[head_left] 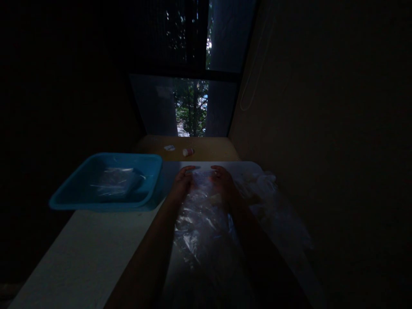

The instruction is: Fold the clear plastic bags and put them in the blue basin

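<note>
A crinkled clear plastic bag (pixel 196 227) stretches from between my hands down towards me, shiny in the dim light. My left hand (pixel 183 182) is closed on its far left side, fingers bent inward. On the far right side my right hand (pixel 222 181) grips the same plastic, mirroring the left. What lies inside or beneath the plastic is too dark to make out. More loose, whitish plastic (pixel 270 201) is heaped to the right of my right forearm.
A blue plastic basin (pixel 152 199) stands at the left on the white table (pixel 96 240), holding a clear-wrapped packet (pixel 117 180). Beyond the table, a small cylindrical container (pixel 188 152) lies on a wooden sill (pixel 212 148) with a white scrap (pixel 169 148). Walls flank both sides below the window.
</note>
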`<move>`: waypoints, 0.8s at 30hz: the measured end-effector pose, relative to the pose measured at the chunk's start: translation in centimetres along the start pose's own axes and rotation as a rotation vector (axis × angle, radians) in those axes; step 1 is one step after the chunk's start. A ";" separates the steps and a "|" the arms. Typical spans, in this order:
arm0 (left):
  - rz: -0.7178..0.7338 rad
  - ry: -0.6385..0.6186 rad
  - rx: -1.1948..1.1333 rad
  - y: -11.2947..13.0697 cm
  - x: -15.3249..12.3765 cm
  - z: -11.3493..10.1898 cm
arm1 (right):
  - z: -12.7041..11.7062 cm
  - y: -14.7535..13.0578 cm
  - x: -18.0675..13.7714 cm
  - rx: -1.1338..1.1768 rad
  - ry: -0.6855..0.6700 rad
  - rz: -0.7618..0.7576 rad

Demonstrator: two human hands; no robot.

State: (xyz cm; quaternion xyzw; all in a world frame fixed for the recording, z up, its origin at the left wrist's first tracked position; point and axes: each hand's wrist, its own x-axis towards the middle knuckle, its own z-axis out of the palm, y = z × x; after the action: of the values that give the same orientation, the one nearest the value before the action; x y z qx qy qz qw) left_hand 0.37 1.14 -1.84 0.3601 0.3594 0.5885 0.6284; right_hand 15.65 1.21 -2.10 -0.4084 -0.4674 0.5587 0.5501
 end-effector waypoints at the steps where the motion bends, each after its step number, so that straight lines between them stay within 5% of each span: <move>1: -0.018 0.006 -0.039 0.2 0.0 0.1 | 0.0 -0.1 -0.1 0.017 0.002 -0.003; 11: -0.059 -0.055 0.253 -0.1 -0.9 0.2 | -0.2 0.3 0.5 -0.026 0.033 -0.005; 20: -0.075 -0.069 0.215 0.1 -1.1 0.5 | -0.2 -0.2 -0.2 -0.153 0.030 -0.111; 24: -0.073 -0.068 0.227 0.2 -1.2 0.6 | -0.3 0.1 0.0 -0.180 0.009 -0.024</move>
State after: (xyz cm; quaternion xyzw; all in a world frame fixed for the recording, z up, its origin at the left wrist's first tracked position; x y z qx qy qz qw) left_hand 0.75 -0.07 -1.35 0.4353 0.4150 0.5084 0.6163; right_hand 15.90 1.28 -2.30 -0.4531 -0.5183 0.5058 0.5199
